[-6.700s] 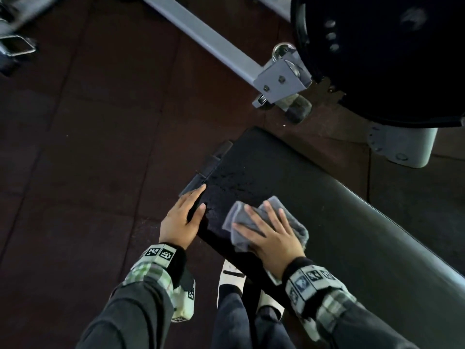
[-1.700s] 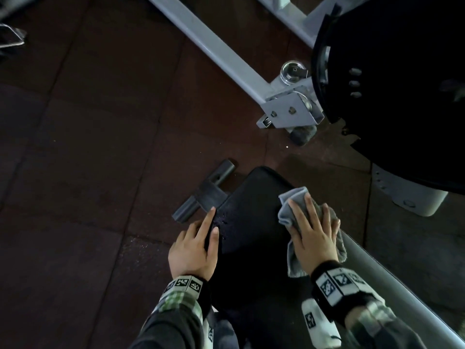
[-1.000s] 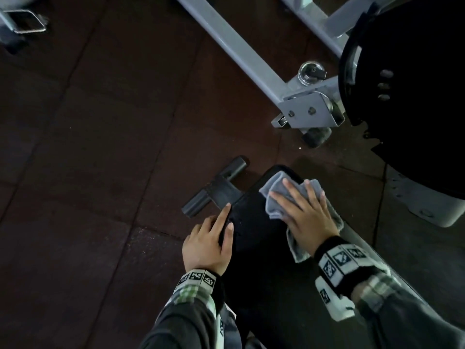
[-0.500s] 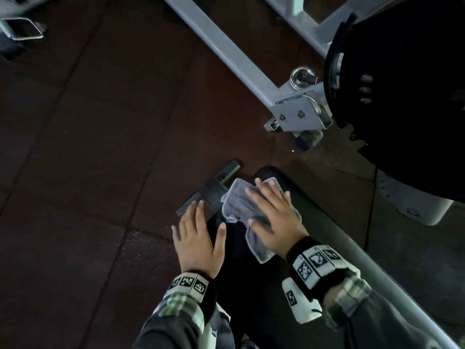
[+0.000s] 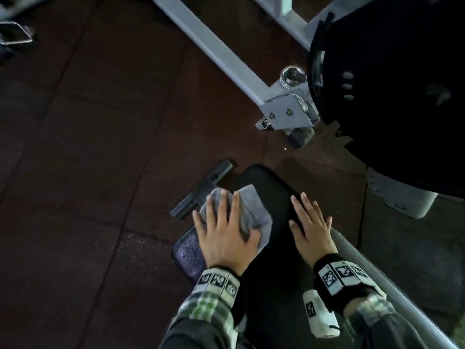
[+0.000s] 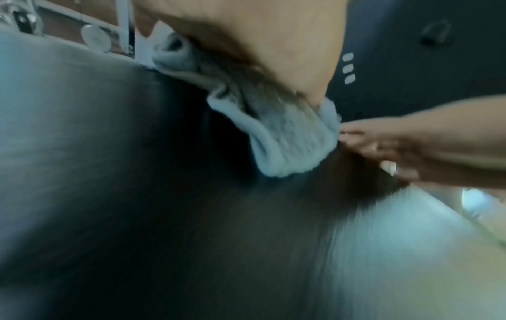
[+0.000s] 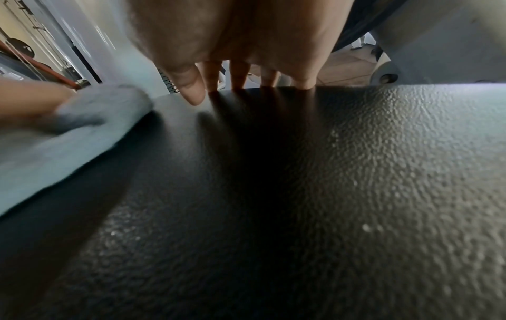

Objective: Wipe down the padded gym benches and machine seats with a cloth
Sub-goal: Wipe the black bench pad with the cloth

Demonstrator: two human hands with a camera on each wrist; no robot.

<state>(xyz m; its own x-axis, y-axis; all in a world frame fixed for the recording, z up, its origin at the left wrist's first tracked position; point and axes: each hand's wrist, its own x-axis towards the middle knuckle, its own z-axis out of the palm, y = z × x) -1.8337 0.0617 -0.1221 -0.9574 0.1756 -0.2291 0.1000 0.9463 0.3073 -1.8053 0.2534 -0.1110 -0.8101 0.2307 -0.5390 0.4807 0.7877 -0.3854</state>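
Cloth (image 5: pixel 247 212) is sitting on the near-left corner of the bench (image 5: pixel 274 250), pinned flat under my left hand (image 5: pixel 226 238), whose grip is loose: fingers spread straight over it, pressing down, nothing curled round it. My right hand (image 5: pixel 310 229) is flat on the bare padding just beside the cloth, not touching it, fingers straight too. The head view gives the whole layout; the left wrist view is mostly blur but shows the cloth (image 6: pixel 287 143) bunched under the palm. Only the right wrist view shows the pebbled grain on the bench (image 7: pixel 356 194). Around it: a grey machine frame (image 5: pixel 214 54) crossing the dark floor (image 5: pixel 88 147), a big black weight plate (image 5: pixel 392 91) close to the bench's far end, and a black foot bar (image 5: pixel 201 190) poking out under the cloth's edge.
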